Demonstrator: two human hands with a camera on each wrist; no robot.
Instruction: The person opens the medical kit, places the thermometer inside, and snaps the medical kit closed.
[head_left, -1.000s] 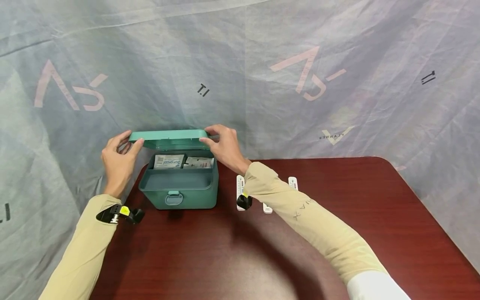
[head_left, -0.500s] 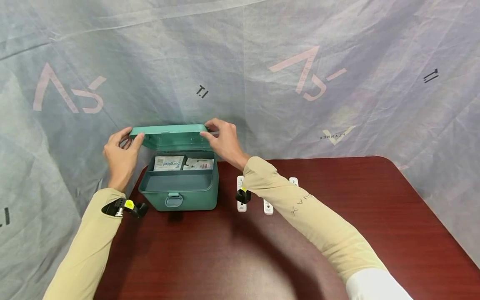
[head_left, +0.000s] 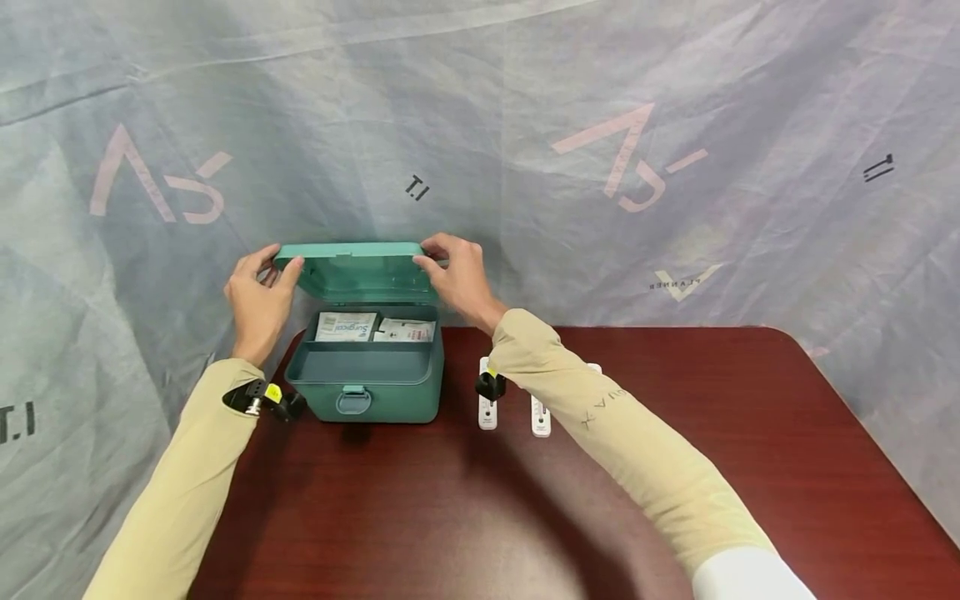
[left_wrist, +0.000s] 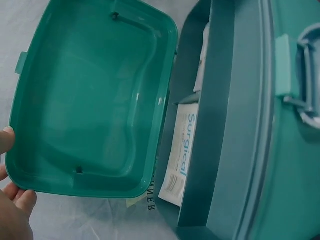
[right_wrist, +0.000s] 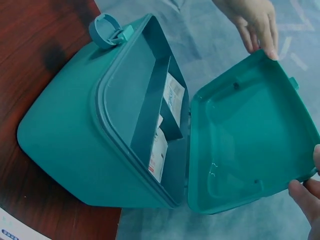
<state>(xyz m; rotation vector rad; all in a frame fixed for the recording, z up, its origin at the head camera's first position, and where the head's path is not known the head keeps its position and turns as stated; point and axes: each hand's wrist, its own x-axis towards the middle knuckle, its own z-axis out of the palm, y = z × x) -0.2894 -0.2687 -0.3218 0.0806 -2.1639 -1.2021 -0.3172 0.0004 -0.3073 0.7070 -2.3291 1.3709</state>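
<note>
A green plastic storage box [head_left: 393, 400] stands at the left of the table, its hinged lid [head_left: 360, 275] raised at the back. My left hand [head_left: 258, 304] pinches the lid's left front corner between thumb and fingers. At the opposite corner, my right hand [head_left: 461, 279] grips the lid the same way. Inside, a tray [head_left: 367, 362] has a bare front compartment. Behind its divider lie a white packet printed "Surgical" [head_left: 347, 326] and another white packet [head_left: 405, 330], side by side. A latch with a ring [head_left: 353, 400] hangs on the box's front.
White test cassettes lie right of the box: one [head_left: 487, 412] near it, another [head_left: 540, 417] partly under my right forearm, and a third [head_left: 595, 367] mostly hidden. A grey cloth [head_left: 495, 167] hangs behind the dark red table [head_left: 420, 517].
The lid has swung further up and back, showing more of its inner side. Both hands have risen with it, keeping their hold on the corners. The head view has shifted slightly.
</note>
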